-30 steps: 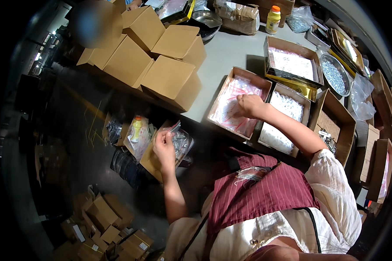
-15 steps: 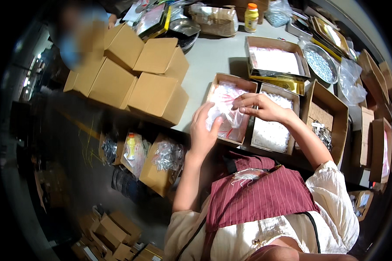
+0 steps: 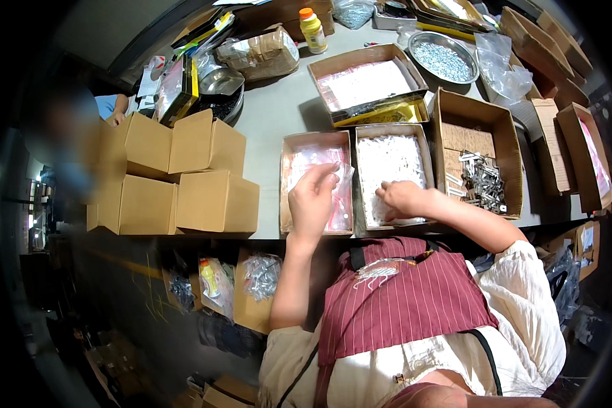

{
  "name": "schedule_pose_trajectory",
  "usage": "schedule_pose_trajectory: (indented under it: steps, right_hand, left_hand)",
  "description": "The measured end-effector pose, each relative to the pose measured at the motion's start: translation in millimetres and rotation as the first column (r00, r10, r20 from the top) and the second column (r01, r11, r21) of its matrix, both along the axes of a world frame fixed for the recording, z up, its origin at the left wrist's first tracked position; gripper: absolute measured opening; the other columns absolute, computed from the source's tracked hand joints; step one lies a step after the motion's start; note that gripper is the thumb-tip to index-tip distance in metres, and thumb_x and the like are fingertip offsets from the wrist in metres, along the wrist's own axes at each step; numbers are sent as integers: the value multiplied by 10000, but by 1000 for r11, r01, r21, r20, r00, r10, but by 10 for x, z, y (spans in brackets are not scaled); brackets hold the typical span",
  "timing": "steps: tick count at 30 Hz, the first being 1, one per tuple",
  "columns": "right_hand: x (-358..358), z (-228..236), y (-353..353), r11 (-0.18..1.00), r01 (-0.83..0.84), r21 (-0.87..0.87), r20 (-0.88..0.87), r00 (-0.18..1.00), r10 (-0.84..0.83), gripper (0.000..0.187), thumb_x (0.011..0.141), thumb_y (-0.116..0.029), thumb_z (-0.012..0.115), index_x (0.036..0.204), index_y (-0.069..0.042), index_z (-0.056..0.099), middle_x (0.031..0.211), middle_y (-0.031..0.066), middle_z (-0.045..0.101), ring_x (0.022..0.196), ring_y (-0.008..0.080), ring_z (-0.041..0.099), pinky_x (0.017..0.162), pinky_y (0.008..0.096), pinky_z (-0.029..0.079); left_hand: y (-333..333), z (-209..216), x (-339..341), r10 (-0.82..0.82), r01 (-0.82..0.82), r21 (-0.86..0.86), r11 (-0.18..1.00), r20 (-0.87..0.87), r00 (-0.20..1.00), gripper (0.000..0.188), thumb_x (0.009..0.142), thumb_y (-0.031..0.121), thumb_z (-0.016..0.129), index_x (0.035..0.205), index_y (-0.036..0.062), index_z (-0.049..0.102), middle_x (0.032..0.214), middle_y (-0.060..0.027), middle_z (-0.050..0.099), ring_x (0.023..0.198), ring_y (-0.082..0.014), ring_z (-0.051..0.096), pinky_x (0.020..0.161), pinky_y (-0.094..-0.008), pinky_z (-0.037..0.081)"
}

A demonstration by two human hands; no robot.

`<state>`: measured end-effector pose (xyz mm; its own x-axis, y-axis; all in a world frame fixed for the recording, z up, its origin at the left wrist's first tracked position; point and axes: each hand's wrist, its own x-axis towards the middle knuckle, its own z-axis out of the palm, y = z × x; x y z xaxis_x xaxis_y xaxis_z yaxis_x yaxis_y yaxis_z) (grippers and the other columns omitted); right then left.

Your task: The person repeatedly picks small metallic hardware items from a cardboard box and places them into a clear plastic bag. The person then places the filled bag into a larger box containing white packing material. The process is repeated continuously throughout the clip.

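Note:
My left hand (image 3: 309,204) is closed on a clear plastic bag (image 3: 345,182), pinched near its top edge. It is over a shallow cardboard box (image 3: 287,197) of flat clear bags with red lines. Beside that, a second cardboard box (image 3: 359,173) is filled with small white pieces (image 3: 391,155). Into this one reaches my right hand (image 3: 409,200), its fingers bent down among the pieces; whatever they grip is hidden. To the right, a deeper box (image 3: 506,136) contains a heap of metal pieces (image 3: 483,180).
Open cardboard cartons (image 3: 211,204) stand at the left, with a blurred person behind. Farther back are a box with white sheets (image 3: 370,85), a metal bowl of pale blue bits (image 3: 443,58) and a yellow bottle (image 3: 313,34). Boxes of bagged items (image 3: 262,275) sit below the table edge.
My right hand has left the bags and moved right into the box of white pieces. My left hand now lifts a clear bag. The view has turned, shifting the whole scene.

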<state>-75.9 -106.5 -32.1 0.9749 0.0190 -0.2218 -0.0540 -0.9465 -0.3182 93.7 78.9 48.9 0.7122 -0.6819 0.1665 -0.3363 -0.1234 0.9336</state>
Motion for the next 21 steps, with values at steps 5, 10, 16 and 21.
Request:
schedule_pose_trajectory:
  steps: [5,10,16,21]
  right_hand:
    - [-41,194,-173,986,-12,169,101,995,-5,187,809,-71,657,985,-9,672,895,200,712,857,401,718,776,481,587]
    - [-75,698,-424,897,232,375,-9,969,-247,260,931,-251,759,997,0,745,832,206,723,748,331,710,700,415,546]
    - [-204,806,-535,701,390,598,-84,899,-429,269,955,-232,733,1075,9,749,884,181,733,735,302,706,699,407,558]
    - [-333,845,-650,898,248,365,172,930,-326,221,878,-49,694,1079,26,747,1022,238,718,981,417,689,864,466,544]
  left_hand:
    - [18,52,-61,-22,10,56,998,219,975,87,969,49,685,988,-26,725,882,-73,731,789,-116,672,702,-274,529]
    - [27,57,-195,64,-95,115,989,251,966,65,934,46,713,912,-15,705,773,-67,665,687,-122,609,672,-288,512]
    - [-144,147,-362,-47,47,5,999,180,983,61,905,42,730,954,13,751,864,-76,675,720,-150,602,654,-309,483]
    - [-265,56,-521,-118,111,43,993,274,955,80,864,62,761,928,19,739,851,-86,622,760,-205,601,680,-345,494]
